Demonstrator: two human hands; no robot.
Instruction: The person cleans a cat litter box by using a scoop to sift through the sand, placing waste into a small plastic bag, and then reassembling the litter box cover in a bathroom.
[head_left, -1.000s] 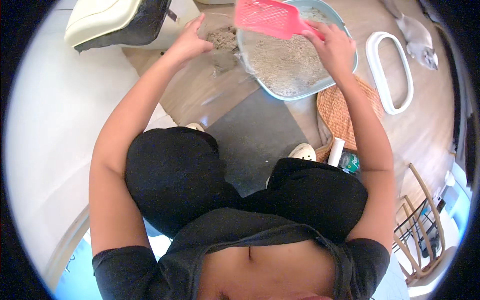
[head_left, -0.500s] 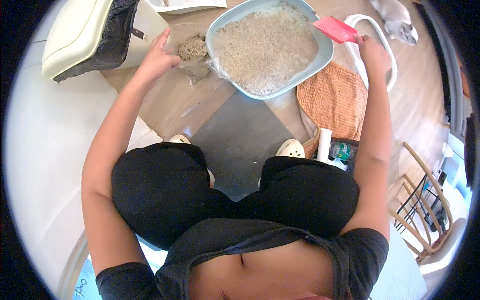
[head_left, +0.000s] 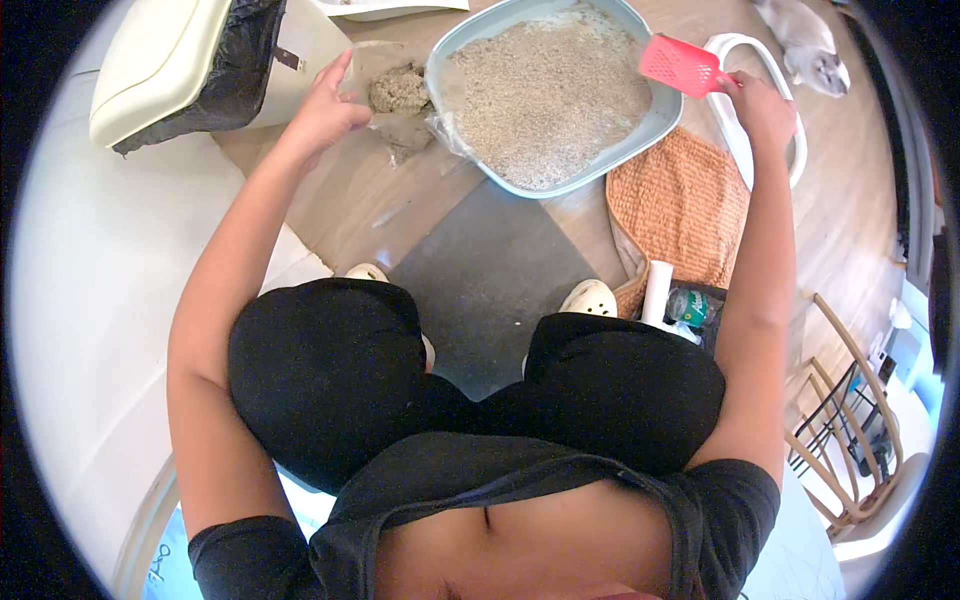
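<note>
My right hand grips the handle of a red slotted litter scoop. The scoop is held over the right rim of a pale blue litter tray, which is filled with grainy beige litter. On the left, my left hand is open, its fingers stretched out and apart, and seems to hold nothing. Just beyond its fingertips lies a clear plastic bag with a clump of used litter in it, up against the tray's left side.
A cream bin lined with a black bag stands at the left. An orange mat, a white oval frame and a cat are on the right. Nearer me are a white roll, a plastic bottle and a wooden chair.
The scoop has turned in my right hand, showing more of its slotted face. Both hands keep nearly the same places, while the whole view has shifted slightly.
</note>
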